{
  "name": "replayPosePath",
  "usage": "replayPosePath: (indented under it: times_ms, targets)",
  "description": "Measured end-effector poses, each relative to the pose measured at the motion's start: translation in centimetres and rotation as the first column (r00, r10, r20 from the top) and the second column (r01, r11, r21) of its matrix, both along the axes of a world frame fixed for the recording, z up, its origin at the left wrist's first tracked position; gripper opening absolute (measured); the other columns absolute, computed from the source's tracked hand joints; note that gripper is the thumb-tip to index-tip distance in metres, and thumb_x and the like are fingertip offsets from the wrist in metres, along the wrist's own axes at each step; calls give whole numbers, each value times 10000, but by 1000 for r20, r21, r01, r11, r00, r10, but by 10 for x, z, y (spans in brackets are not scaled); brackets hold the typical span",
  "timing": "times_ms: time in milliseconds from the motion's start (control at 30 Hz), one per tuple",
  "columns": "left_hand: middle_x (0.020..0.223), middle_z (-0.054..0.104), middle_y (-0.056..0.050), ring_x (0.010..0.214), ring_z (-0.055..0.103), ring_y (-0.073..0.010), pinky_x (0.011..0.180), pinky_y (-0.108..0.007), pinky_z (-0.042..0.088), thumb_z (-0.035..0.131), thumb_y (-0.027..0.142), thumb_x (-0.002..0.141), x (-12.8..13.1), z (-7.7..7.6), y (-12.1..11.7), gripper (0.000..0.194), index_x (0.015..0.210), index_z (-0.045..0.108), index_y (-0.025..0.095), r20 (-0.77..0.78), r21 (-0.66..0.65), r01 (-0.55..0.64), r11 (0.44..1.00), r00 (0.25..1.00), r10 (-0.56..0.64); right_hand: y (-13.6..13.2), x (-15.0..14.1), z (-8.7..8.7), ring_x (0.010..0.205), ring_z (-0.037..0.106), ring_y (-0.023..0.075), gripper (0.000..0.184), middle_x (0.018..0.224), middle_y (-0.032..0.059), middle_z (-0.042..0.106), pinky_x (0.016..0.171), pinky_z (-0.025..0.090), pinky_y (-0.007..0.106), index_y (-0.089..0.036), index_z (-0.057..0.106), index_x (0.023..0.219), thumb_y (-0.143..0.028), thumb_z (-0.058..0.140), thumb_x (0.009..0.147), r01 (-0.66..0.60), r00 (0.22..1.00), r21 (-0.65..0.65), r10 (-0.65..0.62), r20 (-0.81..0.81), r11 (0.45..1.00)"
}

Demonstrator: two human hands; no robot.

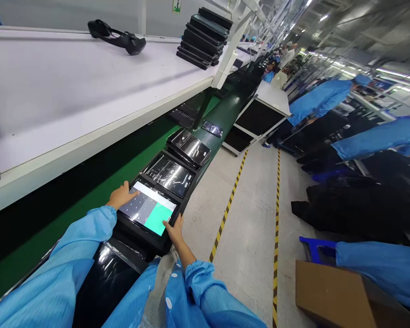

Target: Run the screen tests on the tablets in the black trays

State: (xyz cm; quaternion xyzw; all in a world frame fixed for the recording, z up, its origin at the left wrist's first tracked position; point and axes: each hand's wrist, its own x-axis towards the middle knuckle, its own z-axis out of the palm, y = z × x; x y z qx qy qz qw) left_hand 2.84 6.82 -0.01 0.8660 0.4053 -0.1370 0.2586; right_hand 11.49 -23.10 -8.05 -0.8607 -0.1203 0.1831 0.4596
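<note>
A black tablet lies low in front of me, its screen lit with a dark grey keypad, a white strip and a green block. My left hand grips its left edge, a digit resting over the screen. On the opposite edge, my right hand has its thumb at the green block and its other fingers partly hidden by the edge. Just beyond lies a dark, glossy panel in film, with stacked glossy panels behind it. Nearest my body is another black film-covered panel.
A white shelf runs along the left, bearing black goggles and a stack of black devices. A white-topped cart stands ahead on the right. Striped floor tape, a cardboard box and people in blue are to the right.
</note>
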Motion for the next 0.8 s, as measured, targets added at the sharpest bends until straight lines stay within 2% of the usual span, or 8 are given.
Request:
replayPosePath:
  times_ms: [100, 200, 367, 567, 633, 733, 800]
  targets:
    - [1134, 668, -220, 1015, 667, -361, 732, -379, 471, 331, 601, 913, -1, -3, 7, 637, 1294, 417, 98, 2, -18, 16, 1000, 1000, -16, 0, 1, -2, 1520, 175, 391, 864, 1565, 213, 341, 1190, 275, 547, -124, 451, 1418, -378, 764, 654, 33, 997, -11, -34, -67, 999]
    - [1087, 691, -213, 1004, 675, -364, 713, -374, 466, 324, 616, 913, -2, -4, 10, 655, 1294, 421, 93, 6, -35, 13, 999, 1000, -13, -2, 2, -6, 1507, 220, 393, 821, 1535, 190, 393, 1181, 294, 559, -159, 500, 1371, -376, 776, 629, 40, 998, -19, -41, -49, 999]
    - [1016, 713, -199, 956, 689, -357, 685, -374, 462, 219, 690, 910, -1, -4, 10, 738, 1267, 456, 89, 24, -72, -3, 997, 1000, 5, -3, 2, -18, 1486, 251, 423, 1044, 1551, 225, 339, 1161, 334, 553, -139, 425, 1426, -299, 853, 488, 21, 1000, -70, -21, 3, 997]
    - [1038, 707, -208, 971, 683, -366, 706, -381, 461, 238, 684, 906, -3, -4, 10, 734, 1280, 446, 88, 35, -69, -3, 998, 999, 6, 2, 2, -29, 1471, 316, 388, 814, 1515, 246, 389, 1152, 343, 563, -118, 428, 1419, -279, 729, 680, 68, 996, -63, -65, 53, 996]
    - [1047, 704, -211, 971, 681, -371, 707, -389, 464, 235, 679, 907, -3, -4, 10, 729, 1283, 440, 89, 33, -67, -3, 998, 999, 5, 2, 1, -27, 1478, 298, 396, 862, 1521, 245, 383, 1155, 341, 562, -120, 425, 1425, -256, 759, 642, 66, 997, -67, -63, 42, 996]
    - [1053, 699, -215, 971, 680, -381, 708, -395, 467, 234, 674, 909, -3, -4, 10, 718, 1278, 437, 94, 22, -64, -3, 998, 1000, 5, 2, 1, -21, 1488, 260, 420, 1033, 1545, 247, 342, 1167, 330, 546, -113, 396, 1451, -208, 830, 518, 34, 999, -86, -35, -15, 996]
    - [1052, 697, -215, 972, 679, -383, 712, -397, 469, 235, 679, 907, -3, -6, 11, 719, 1276, 436, 95, 17, -63, -4, 998, 1000, 5, 3, 1, -17, 1489, 252, 425, 1085, 1566, 259, 298, 1180, 312, 531, -92, 367, 1472, -200, 837, 500, 22, 998, -89, -26, -52, 996]
